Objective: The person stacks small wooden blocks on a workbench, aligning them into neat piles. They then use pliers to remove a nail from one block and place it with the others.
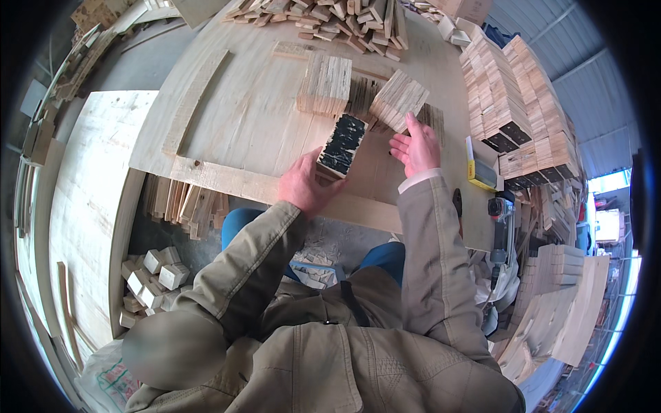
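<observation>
My left hand (303, 184) grips a bundle of thin wood pieces with a black-painted end (342, 143), tilted up off the plywood table (255, 117). My right hand (415, 146) is open, fingers apart, its tips touching a tilted stack of cut wood slats (398, 98) just beyond it. Another upright stack of slats (325, 84) stands to the left of that one, with dark thin pieces lying between and under them.
A loose heap of wood offcuts (323, 17) lies at the table's far edge. Tall rows of stacked slats (513, 96) line the right side. A yellow box (480, 168) and a nail gun (501, 220) sit at the right. Small blocks (155, 275) lie on the floor at left.
</observation>
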A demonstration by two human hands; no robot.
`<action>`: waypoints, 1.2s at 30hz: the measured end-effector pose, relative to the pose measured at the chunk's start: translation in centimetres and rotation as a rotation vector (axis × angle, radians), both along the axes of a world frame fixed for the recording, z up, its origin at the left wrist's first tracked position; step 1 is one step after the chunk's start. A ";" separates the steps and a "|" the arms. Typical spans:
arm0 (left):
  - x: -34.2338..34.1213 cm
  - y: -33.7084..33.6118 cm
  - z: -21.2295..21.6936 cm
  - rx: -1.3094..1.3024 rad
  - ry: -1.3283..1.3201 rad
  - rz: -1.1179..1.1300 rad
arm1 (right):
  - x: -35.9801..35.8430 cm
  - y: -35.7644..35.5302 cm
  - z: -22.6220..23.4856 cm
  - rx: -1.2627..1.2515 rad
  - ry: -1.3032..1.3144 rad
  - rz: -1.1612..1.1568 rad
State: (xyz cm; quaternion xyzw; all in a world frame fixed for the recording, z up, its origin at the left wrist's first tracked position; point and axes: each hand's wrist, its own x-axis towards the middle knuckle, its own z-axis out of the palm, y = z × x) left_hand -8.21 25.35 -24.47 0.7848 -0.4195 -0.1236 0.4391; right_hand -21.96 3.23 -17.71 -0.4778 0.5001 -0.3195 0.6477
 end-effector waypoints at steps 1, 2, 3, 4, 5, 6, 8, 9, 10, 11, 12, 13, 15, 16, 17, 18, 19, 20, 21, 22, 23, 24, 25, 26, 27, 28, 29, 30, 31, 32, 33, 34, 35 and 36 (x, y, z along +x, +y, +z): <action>-0.1 0.1 0.0 -0.020 -0.049 -0.002 | 0.3 -0.1 -0.2 0.017 -0.008 -0.012; -0.1 0.1 -0.1 -0.038 -0.097 -0.006 | 0.5 -0.2 -0.4 0.032 -0.017 -0.030; -0.2 0.2 -0.1 -0.046 -0.105 -0.005 | 0.7 -0.2 -0.5 0.048 -0.048 -0.001; -0.3 0.3 0.0 -0.052 -0.109 -0.008 | 0.7 -0.2 -0.6 0.061 -0.077 0.018; -0.5 0.3 0.0 -0.060 -0.110 -0.016 | 0.6 -0.3 -0.6 0.079 -0.083 0.013; -0.6 0.3 0.0 -0.037 -0.098 -0.014 | 0.4 -0.4 -0.6 0.079 -0.080 0.016; -0.7 0.2 0.2 0.029 -0.066 -0.006 | 0.1 -0.4 -0.7 0.089 -0.043 -0.015; -0.8 0.2 0.3 0.035 -0.069 -0.005 | 0.1 -0.5 -0.7 0.104 -0.043 -0.032; -0.8 0.2 0.4 0.062 -0.062 -0.001 | 0.0 -0.6 -0.8 0.118 -0.051 -0.046; -0.8 0.1 0.5 0.059 -0.069 0.006 | 0.1 -0.7 -0.9 0.132 -0.060 -0.059; -0.8 0.0 0.7 0.057 -0.050 0.005 | 0.2 -0.8 -1.1 0.146 -0.114 -0.058; -0.8 -0.1 0.8 0.025 -0.044 0.009 | 0.4 -0.9 -1.3 0.161 -0.167 -0.056; -0.9 -0.2 0.9 0.001 -0.056 0.011 | 0.6 -1.2 -1.8 0.165 -0.260 -0.045; -0.9 -0.1 1.0 0.009 -0.075 0.009 | 0.7 -1.4 -2.0 0.155 -0.300 -0.037; -0.9 -0.1 1.1 0.025 -0.088 0.006 | 0.7 -1.5 -2.2 0.148 -0.333 -0.044; -0.9 0.0 1.2 0.043 -0.085 -0.001 | 0.6 -1.6 -2.4 0.145 -0.355 -0.047; -0.9 0.0 1.3 0.067 -0.077 -0.010 | 0.6 -1.6 -2.5 0.144 -0.371 -0.067; -0.8 0.0 1.3 0.077 -0.071 -0.019 | 0.5 -1.6 -2.5 0.140 -0.390 -0.083; -0.7 0.0 1.4 0.086 -0.067 -0.028 | 0.2 -1.5 -2.4 0.128 -0.406 -0.080; -0.6 0.0 1.4 0.082 -0.065 -0.038 | -0.3 -1.3 -2.2 0.115 -0.427 -0.074; -0.6 0.0 1.4 0.076 -0.063 -0.046 | -0.8 -0.9 -1.9 0.102 -0.447 -0.068; -0.6 0.0 1.4 0.076 -0.066 -0.045 | -1.5 -0.4 -1.5 0.068 -0.448 -0.056; -0.6 0.0 1.3 0.073 -0.068 -0.042 | -2.4 0.2 -0.9 0.034 -0.448 -0.043; -0.6 0.0 1.3 0.071 -0.066 -0.038 | -3.3 0.9 -0.3 0.007 -0.439 -0.043; -0.5 0.0 1.2 0.074 -0.062 -0.044 | -4.1 1.8 0.2 -0.071 -0.400 -0.047; -0.5 0.0 1.1 0.078 -0.054 -0.052 | -5.1 2.8 0.7 -0.142 -0.351 -0.066; -0.4 -0.1 1.0 0.072 -0.051 -0.060 | -6.1 3.8 1.3 -0.231 -0.318 -0.067; -0.4 -0.1 0.9 0.066 -0.054 -0.055 | -6.8 4.7 1.6 -0.292 -0.247 -0.080; -0.4 -0.1 0.8 0.053 -0.061 -0.054 | -7.4 5.8 1.6 -0.319 -0.181 -0.085; -0.5 -0.2 0.8 0.054 -0.062 -0.053 | -7.9 6.9 1.4 -0.360 -0.134 -0.077; -0.5 -0.2 0.7 0.050 -0.066 -0.052 | -8.4 7.7 1.2 -0.419 -0.110 -0.049; -0.6 -0.1 0.7 0.059 -0.064 -0.047 | -8.6 8.3 0.8 -0.445 0.015 -0.058; -0.5 -0.1 0.6 0.058 -0.067 -0.040 | -8.5 8.8 0.3 -0.492 0.067 -0.055; -0.5 0.0 0.6 0.061 -0.080 -0.036 | -8.2 9.4 -0.3 -0.539 0.121 -0.053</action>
